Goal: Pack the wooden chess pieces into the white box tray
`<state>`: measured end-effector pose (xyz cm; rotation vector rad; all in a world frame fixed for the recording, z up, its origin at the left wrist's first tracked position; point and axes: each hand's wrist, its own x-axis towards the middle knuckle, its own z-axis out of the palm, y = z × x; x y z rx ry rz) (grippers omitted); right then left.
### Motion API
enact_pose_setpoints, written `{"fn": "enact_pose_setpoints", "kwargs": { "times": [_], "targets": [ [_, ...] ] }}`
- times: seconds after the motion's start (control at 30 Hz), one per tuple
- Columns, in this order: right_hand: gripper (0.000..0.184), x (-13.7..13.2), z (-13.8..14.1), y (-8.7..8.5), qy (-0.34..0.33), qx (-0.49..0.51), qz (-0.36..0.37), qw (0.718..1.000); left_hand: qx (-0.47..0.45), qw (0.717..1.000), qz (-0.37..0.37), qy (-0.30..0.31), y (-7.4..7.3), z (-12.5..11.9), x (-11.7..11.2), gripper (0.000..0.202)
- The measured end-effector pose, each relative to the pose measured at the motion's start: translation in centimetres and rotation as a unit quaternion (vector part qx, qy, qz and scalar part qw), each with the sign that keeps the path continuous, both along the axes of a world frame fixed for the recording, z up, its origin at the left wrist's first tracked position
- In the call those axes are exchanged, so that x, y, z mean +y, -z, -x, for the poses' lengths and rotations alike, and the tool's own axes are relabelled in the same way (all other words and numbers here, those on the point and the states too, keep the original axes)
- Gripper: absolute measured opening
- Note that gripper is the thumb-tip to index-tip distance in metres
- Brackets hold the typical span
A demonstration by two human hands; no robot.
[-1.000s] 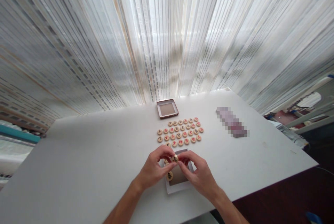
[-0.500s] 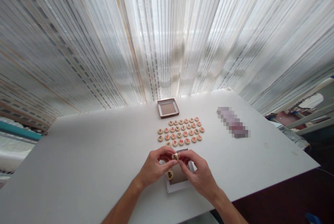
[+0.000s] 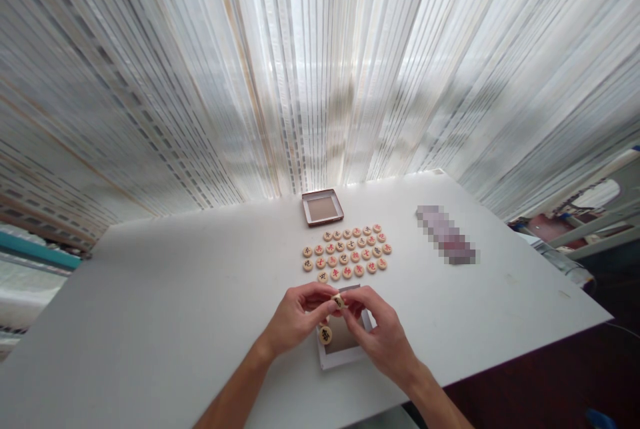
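My left hand [image 3: 295, 321] and my right hand [image 3: 381, 334] meet over a shallow white box [image 3: 345, 357] near the table's front edge. Between their fingertips they pinch one round wooden chess piece [image 3: 339, 300]. A second piece with a black character [image 3: 325, 335] lies in the box at its left side. Beyond the box, several wooden chess pieces [image 3: 347, 252] with red or black characters lie in rows on the white table [image 3: 175, 295].
A brown-rimmed box lid [image 3: 323, 207] lies at the far edge of the table, in front of the striped white curtains [image 3: 320, 69]. A blurred flat object [image 3: 447, 234] lies on the right. Past the table's right edge stand shelves [image 3: 590, 215].
Almost nothing has moved. The pinched piece has tilted a little between my fingertips, and both hands stay over the box.
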<state>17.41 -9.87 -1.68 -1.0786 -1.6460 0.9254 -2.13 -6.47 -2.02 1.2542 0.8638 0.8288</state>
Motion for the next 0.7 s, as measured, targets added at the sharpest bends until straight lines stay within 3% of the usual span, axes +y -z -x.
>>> {"fn": "enact_pose_setpoints", "kwargs": {
  "times": [0.7],
  "targets": [
    [0.019, -0.04, -0.36, -0.2, -0.006, 0.002, 0.029, 1.0, 0.008, 0.999, 0.015, 0.032, 0.17, 0.37, -0.01, 0.04]
  ]
}}
